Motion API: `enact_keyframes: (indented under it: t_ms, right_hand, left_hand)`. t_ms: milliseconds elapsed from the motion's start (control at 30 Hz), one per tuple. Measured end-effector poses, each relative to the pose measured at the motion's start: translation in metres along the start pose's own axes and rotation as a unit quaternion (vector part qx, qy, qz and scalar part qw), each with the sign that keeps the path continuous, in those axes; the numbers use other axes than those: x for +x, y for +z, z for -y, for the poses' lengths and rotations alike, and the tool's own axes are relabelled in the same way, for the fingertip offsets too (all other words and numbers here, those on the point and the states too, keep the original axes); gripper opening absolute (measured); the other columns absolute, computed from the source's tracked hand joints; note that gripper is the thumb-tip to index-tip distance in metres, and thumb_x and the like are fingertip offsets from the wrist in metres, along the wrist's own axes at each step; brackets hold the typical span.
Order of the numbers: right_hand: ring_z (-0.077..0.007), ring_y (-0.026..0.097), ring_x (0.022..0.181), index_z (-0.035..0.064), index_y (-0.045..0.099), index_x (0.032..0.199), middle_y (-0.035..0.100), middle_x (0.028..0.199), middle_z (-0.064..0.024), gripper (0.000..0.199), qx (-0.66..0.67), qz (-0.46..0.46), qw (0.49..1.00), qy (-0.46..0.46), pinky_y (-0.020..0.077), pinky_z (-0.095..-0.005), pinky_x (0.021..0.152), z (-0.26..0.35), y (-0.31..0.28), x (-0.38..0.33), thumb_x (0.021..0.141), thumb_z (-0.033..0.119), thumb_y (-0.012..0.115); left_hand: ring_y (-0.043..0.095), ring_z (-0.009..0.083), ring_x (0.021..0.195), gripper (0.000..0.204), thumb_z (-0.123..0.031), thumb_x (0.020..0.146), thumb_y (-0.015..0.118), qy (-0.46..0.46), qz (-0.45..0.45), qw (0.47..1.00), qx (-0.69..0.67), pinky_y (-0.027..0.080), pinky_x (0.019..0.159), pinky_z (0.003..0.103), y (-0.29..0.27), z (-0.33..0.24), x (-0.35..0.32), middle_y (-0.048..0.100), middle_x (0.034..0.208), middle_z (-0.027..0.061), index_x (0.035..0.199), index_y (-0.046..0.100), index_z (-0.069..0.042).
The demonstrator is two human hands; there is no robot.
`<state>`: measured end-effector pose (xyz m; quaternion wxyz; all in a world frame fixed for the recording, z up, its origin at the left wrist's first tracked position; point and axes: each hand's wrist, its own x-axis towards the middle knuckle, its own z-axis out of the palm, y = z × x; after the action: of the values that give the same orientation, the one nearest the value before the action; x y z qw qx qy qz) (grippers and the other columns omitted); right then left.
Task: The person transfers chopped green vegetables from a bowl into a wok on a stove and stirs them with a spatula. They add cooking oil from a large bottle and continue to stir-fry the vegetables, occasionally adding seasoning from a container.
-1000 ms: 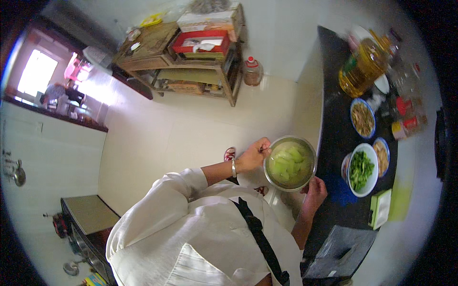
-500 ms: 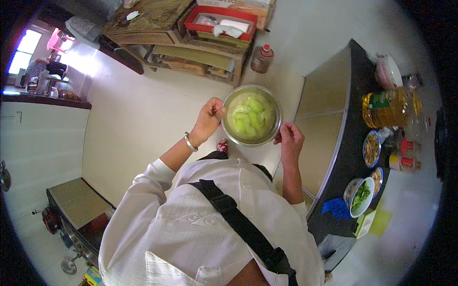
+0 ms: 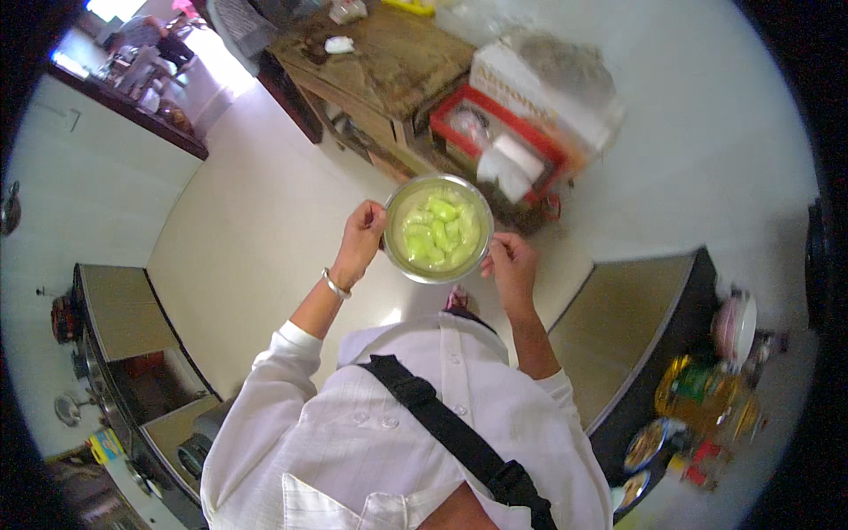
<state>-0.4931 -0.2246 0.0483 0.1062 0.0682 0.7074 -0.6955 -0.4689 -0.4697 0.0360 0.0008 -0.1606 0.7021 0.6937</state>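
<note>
A round metal bowl [image 3: 437, 228] filled with pale green cut vegetable pieces in liquid is held out in front of my chest, above the floor. My left hand [image 3: 360, 240] grips its left rim and my right hand [image 3: 510, 262] grips its right rim. A bracelet sits on my left wrist. My white shirt with a black strap fills the lower middle of the view.
A dark counter [image 3: 640, 340] at the right carries an oil bottle [image 3: 707, 393], small dishes [image 3: 654, 442] and a pink-white bowl [image 3: 735, 325]. A wooden table [image 3: 389, 62] with a red crate [image 3: 499, 146] and a box stands ahead. A stove [image 3: 115, 371] sits at the lower left.
I have turned left, away from the dark counter, carrying the bowl with both hands. The wooden table and red crate now lie straight ahead and closer.
</note>
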Motion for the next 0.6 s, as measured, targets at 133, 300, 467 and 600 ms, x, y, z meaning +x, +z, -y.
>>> enact_keyframes:
  t_ms: [133, 300, 467, 600]
  right_hand:
    - [-0.0096, 0.053, 0.051, -0.0045, 0.056, 0.09, 0.057, 0.066, -0.0065, 0.014, 0.011, 0.064, 0.997, -0.045, 0.0457, -0.0225, 0.044, 0.028, 0.02, 0.057, 0.085, 0.006, 0.049]
    - [-0.0108, 0.053, 0.05, -0.0048, 0.055, 0.093, 0.057, 0.066, -0.0074, 0.014, 0.022, 0.112, 0.992, -0.056, 0.0466, -0.0235, 0.044, 0.049, 0.053, 0.124, 0.086, 0.005, 0.047]
    - [-0.0128, 0.054, 0.051, -0.0045, 0.054, 0.095, 0.057, 0.066, -0.0082, 0.015, 0.031, 0.102, 0.994, -0.04, 0.0473, -0.0245, 0.045, 0.055, 0.099, 0.186, 0.085, 0.003, 0.045]
    - [-0.0144, 0.056, 0.054, -0.0049, 0.054, 0.097, 0.057, 0.069, -0.0097, 0.016, 0.064, 0.059, 0.996, -0.02, 0.0489, -0.0252, 0.046, 0.051, 0.139, 0.228, 0.085, 0.003, 0.046]
  left_hand:
    - [0.043, 0.0052, 0.055, 0.015, -0.019, 0.091, 0.047, 0.009, -0.069, 0.997, -0.015, 0.04, 0.046, 0.021, -0.008, -0.029, 0.034, 0.046, 0.068, -0.0034, 0.082, 0.048, -0.008]
    - [0.044, 0.0059, 0.053, 0.015, -0.017, 0.09, 0.049, 0.027, -0.114, 0.993, -0.024, 0.04, 0.045, 0.021, -0.031, -0.049, 0.091, 0.047, 0.067, -0.0026, 0.08, 0.048, -0.006]
    - [0.04, 0.004, 0.055, 0.014, -0.02, 0.09, 0.049, 0.039, -0.109, 0.993, 0.012, 0.035, 0.047, 0.02, -0.067, -0.063, 0.166, 0.045, 0.066, -0.0059, 0.082, 0.05, -0.009]
    - [0.04, 0.0044, 0.055, 0.014, -0.019, 0.09, 0.049, 0.065, -0.086, 0.994, 0.022, 0.035, 0.046, 0.02, -0.101, -0.061, 0.239, 0.046, 0.066, -0.0054, 0.081, 0.051, -0.009]
